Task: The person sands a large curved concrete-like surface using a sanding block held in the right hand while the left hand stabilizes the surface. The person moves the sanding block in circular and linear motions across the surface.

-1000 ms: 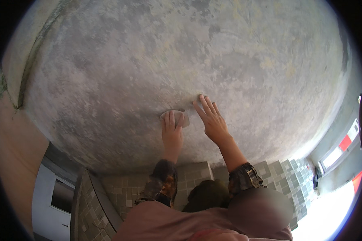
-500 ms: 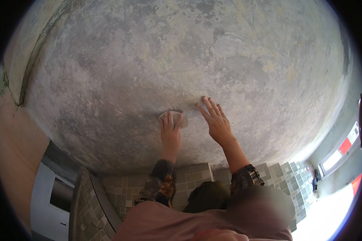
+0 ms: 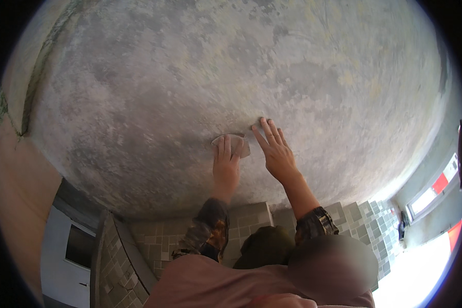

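A grey, mottled plaster wall (image 3: pixel 185 77) with patchy yellowish stains fills most of the view. My left hand (image 3: pixel 226 167) presses a small thin pale sheet of sandpaper (image 3: pixel 245 148) against it, fingers laid over the front and the edges sticking out around them. The face of the sheet towards the wall is hidden. A short way to the right, my right hand (image 3: pixel 279 158) rests on the same wall, its fingers stretched out and slightly apart, holding nothing. Its fingertips touch the plaster a little higher than the sheet.
Below the wall are tiled steps or flooring (image 3: pixel 359 220). At lower left stands a tiled low partition (image 3: pixel 119 262) near a pale door (image 3: pixel 61 280). A raised ledge (image 3: pixel 33 92) runs along the wall's left side. A window (image 3: pixel 431 190) is at far right.
My left hand has slid right and slightly up the wall with the sandpaper, closer to my right hand. The right hand stays nearly in place.
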`<state>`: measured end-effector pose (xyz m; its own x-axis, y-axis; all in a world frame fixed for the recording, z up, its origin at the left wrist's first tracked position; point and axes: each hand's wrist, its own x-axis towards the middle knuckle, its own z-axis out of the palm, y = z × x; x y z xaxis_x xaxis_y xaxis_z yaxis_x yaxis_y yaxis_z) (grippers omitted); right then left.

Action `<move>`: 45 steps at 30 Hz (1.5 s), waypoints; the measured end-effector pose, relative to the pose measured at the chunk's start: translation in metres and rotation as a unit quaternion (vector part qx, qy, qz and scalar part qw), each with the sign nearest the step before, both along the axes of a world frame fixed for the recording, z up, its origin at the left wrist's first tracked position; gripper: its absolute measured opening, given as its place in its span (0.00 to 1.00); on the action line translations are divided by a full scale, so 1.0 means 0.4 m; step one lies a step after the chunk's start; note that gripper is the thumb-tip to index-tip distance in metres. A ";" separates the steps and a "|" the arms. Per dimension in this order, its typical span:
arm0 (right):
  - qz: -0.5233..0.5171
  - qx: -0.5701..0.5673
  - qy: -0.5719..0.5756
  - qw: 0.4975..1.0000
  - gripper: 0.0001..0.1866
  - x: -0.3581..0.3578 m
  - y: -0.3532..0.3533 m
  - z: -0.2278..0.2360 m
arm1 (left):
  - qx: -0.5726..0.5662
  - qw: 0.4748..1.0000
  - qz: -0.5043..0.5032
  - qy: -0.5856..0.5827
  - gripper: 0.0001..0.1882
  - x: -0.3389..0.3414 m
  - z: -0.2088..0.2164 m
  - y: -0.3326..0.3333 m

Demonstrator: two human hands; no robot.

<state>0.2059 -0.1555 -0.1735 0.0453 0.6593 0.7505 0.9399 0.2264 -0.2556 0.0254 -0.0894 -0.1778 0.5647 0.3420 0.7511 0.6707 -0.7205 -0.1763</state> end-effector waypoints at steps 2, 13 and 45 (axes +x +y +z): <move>-0.006 0.001 -0.006 1.000 0.44 -0.001 0.002 -0.003 | -0.024 1.000 -0.016 -0.012 0.33 0.008 0.005 -0.015; -0.004 -0.007 -0.008 1.000 0.43 0.002 0.000 -0.003 | 0.068 0.998 -0.010 -0.010 0.30 0.047 0.037 0.025; -0.008 -0.023 -0.005 1.000 0.44 0.002 0.001 0.003 | 0.180 0.980 -0.050 -0.063 0.24 0.030 0.236 0.067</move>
<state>0.2068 -0.1552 -0.1723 0.0484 0.6926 0.7197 0.9459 0.1997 -0.2557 0.0375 -0.0625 -0.0836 0.4768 -0.0105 0.8789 0.6332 -0.6895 -0.3517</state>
